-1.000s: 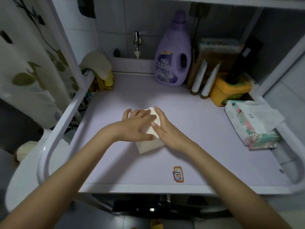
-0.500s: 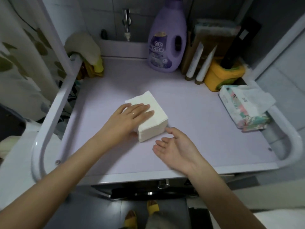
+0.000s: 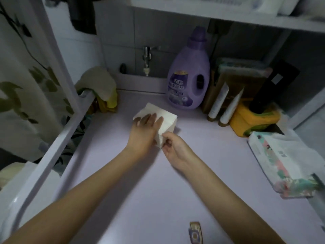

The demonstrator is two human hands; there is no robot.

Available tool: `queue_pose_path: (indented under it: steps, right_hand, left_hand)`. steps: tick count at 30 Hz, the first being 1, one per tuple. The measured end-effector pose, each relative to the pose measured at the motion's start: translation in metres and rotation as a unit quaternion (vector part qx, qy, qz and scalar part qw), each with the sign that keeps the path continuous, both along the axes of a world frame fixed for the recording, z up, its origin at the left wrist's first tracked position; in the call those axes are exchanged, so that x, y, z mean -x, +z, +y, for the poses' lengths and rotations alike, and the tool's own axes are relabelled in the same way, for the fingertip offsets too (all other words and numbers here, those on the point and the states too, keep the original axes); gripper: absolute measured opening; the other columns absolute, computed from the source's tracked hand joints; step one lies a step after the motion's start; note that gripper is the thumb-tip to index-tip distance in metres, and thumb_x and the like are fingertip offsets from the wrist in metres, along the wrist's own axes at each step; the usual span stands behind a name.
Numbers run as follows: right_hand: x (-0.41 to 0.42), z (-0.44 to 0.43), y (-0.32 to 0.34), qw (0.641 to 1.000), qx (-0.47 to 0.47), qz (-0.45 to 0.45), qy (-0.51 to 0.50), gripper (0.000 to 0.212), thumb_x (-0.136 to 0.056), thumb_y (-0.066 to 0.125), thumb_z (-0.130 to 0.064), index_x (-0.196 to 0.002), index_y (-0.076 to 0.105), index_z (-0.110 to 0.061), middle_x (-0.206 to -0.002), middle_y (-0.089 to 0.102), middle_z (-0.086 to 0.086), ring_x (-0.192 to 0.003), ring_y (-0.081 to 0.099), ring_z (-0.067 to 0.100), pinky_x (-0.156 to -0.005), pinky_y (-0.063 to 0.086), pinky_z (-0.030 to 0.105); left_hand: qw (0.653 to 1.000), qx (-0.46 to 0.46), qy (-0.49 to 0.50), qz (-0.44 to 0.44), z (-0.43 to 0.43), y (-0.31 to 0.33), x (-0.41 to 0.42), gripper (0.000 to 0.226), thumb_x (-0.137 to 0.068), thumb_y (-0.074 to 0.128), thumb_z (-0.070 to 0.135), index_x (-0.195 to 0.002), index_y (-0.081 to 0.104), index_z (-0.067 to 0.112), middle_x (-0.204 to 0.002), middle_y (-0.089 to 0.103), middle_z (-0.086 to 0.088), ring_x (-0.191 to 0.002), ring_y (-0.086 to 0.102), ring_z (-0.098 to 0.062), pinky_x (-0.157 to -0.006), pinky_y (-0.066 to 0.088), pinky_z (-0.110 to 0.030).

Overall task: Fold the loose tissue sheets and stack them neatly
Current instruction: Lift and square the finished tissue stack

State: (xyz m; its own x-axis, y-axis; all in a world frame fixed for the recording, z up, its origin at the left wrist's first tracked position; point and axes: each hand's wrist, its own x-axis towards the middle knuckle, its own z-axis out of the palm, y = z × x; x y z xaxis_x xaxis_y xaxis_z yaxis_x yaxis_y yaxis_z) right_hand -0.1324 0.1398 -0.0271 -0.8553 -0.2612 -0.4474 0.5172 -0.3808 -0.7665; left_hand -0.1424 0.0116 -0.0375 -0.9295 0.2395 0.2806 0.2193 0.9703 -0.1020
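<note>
Two hands on the tissue stack (image 3: 167, 118)

A sticker (image 3: 195, 232) lies on the counter (image 3: 123, 199) at 6 o'clock, near the front edge. The right hand (image 3: 174, 147) pinches the stack's near corner with curled fingers. The left hand (image 3: 144, 132) presses flat on top, fingers straight. The stack sits at counter centre. A tissue pack (image 3: 284, 164) lies at 3 o'clock. A purple detergent bottle (image 3: 189, 81) stands at 12 o'clock.

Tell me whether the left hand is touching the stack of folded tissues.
Touching. The head view shows the left hand lying flat on top of the tissue stack, fingers straight across its white surface.
</note>
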Motion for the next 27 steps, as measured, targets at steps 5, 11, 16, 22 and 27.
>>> queue_pose_path:
  steps: [5, 11, 16, 22, 27]
  right_hand:
    - [0.067, -0.016, -0.004, 0.999, -0.015, 0.034, 0.037, 0.020, -0.094, 0.045, -0.004, -0.081, 0.058, -0.013, -0.068, 0.059, -0.001, -0.075, 0.053, 0.011, -0.073, 0.043, 0.018]
    - [0.127, -0.043, -0.008, 0.990, -0.012, 0.090, 0.105, 0.013, -0.088, 0.047, -0.006, -0.082, 0.051, -0.017, -0.073, 0.057, -0.002, -0.076, 0.052, 0.012, -0.070, 0.039, 0.019]
    - [0.163, -0.064, -0.011, 0.984, -0.037, 0.100, 0.141, 0.023, -0.091, 0.037, 0.000, -0.080, 0.048, -0.018, -0.076, 0.053, 0.003, -0.068, 0.052, 0.010, -0.056, 0.044, 0.014]
    - [0.188, -0.080, -0.011, 0.972, -0.053, 0.131, 0.186, 0.026, -0.091, 0.035, 0.002, -0.086, 0.052, -0.017, -0.070, 0.062, -0.003, -0.056, 0.061, 0.002, -0.048, 0.042, 0.008]
    - [0.200, -0.083, -0.016, 0.962, -0.054, 0.160, 0.213, 0.025, -0.090, 0.039, 0.000, -0.105, 0.053, -0.014, -0.087, 0.062, 0.003, -0.069, 0.062, 0.009, -0.056, 0.049, 0.013]
  left_hand:
    - [0.990, -0.005, 0.122, -0.071, -0.002, 0.008, 0.061, 0.076, -0.094, 0.051, 0.038, -0.153, 0.008, 0.018, -0.160, 0.010, -0.008, -0.146, 0.014, -0.025, -0.114, 0.015, -0.041]
    - [0.983, 0.000, 0.176, -0.049, -0.029, 0.003, 0.122, 0.077, -0.093, 0.055, 0.028, -0.153, 0.007, 0.019, -0.160, 0.011, -0.009, -0.145, 0.013, -0.027, -0.115, 0.015, -0.043]
    - [0.978, -0.014, 0.202, -0.047, -0.055, 0.006, 0.154, 0.078, -0.090, 0.060, 0.026, -0.151, 0.013, 0.018, -0.158, 0.015, -0.008, -0.145, 0.016, -0.026, -0.115, 0.018, -0.042]
    - [0.970, -0.013, 0.239, -0.052, -0.070, 0.002, 0.174, 0.083, -0.091, 0.061, 0.031, -0.152, 0.007, 0.018, -0.160, 0.011, -0.009, -0.146, 0.013, -0.028, -0.116, 0.017, -0.044]
    - [0.966, -0.005, 0.253, -0.046, -0.070, 0.002, 0.184, 0.077, -0.091, 0.059, 0.029, -0.151, 0.012, 0.017, -0.158, 0.016, -0.009, -0.144, 0.018, -0.027, -0.112, 0.021, -0.044]
